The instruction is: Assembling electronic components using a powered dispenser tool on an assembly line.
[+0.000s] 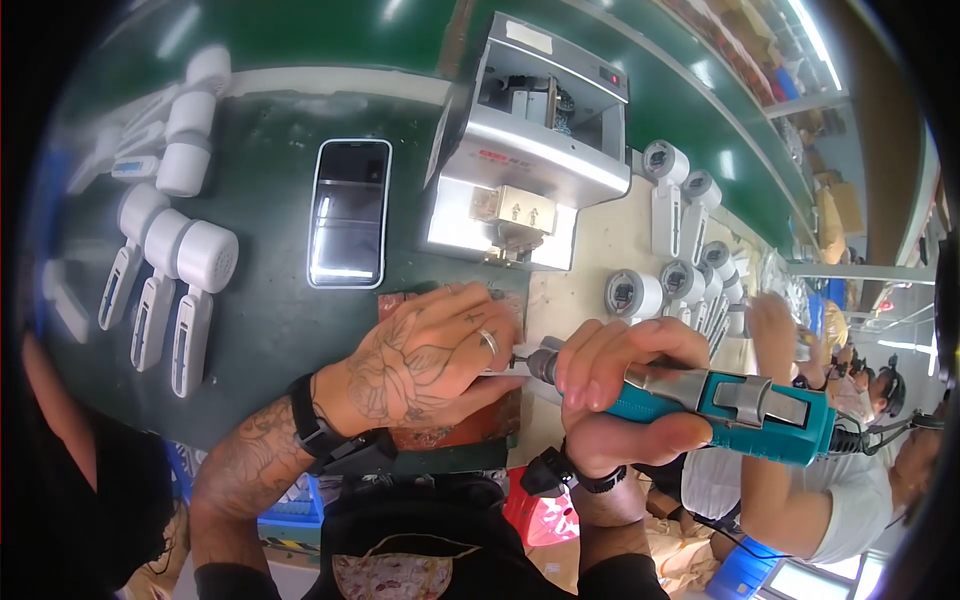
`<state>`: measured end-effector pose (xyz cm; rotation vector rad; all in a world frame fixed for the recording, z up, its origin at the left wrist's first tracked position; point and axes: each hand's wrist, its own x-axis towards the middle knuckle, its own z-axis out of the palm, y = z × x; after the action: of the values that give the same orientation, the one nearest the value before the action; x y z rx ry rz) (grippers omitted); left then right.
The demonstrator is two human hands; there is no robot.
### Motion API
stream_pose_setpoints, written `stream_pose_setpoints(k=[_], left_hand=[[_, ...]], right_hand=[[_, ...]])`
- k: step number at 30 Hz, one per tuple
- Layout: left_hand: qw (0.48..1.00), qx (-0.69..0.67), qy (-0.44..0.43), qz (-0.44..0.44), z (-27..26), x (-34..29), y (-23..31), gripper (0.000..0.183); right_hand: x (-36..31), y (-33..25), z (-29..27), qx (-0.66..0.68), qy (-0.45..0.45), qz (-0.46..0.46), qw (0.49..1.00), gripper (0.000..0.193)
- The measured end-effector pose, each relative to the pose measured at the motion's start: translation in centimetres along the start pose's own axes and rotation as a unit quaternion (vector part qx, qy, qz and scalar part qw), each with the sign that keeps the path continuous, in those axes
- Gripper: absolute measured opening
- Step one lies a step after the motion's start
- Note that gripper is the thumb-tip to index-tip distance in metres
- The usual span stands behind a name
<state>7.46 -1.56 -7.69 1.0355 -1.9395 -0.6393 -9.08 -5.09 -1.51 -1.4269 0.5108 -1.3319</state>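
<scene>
In my right hand is a teal electric screwdriver with a metal lever, lying almost level and pointing left. Its cord leaves from the right end. The tip reaches a small white part that my left hand grips with curled fingers. Most of that part is hidden behind the fingers, so its full shape cannot be made out. Both hands are over a worn reddish board at the near side of the bench. Beyond them stands a silver screw feeder with an open top.
A phone lies left of the feeder. White round-headed handheld devices stand in groups at the left; several more, with open round ends, are at the right. A co-worker's arm is at the right; another person is at lower left.
</scene>
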Motion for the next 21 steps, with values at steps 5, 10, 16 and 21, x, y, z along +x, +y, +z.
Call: stream_pose_setpoints(k=[5,10,16,21], left_hand=[[0.997,0.019,0.035,-0.067,-0.2,0.7,1.2,0.022],[0.997,0.040,0.051,-0.029,0.4,0.6,0.9,0.024],[0.998,0.011,-0.005,-0.069,-0.5,0.5,0.8,0.032],[0.996,0.066,-0.021,-0.057,-0.6,-0.4,0.9,0.039]], right_hand=[[0.1,-0.1,-0.1,-0.005,0.000,0.004,1.000,0.079],[0.9,-1.0,1.5,-0.037,0.078,0.007,0.996,0.063],[4.7,-0.6,1.7,0.015,0.064,-0.022,0.998,0.061],[7.6,1.9,2.5,-0.066,0.034,-0.016,0.997,0.062]])
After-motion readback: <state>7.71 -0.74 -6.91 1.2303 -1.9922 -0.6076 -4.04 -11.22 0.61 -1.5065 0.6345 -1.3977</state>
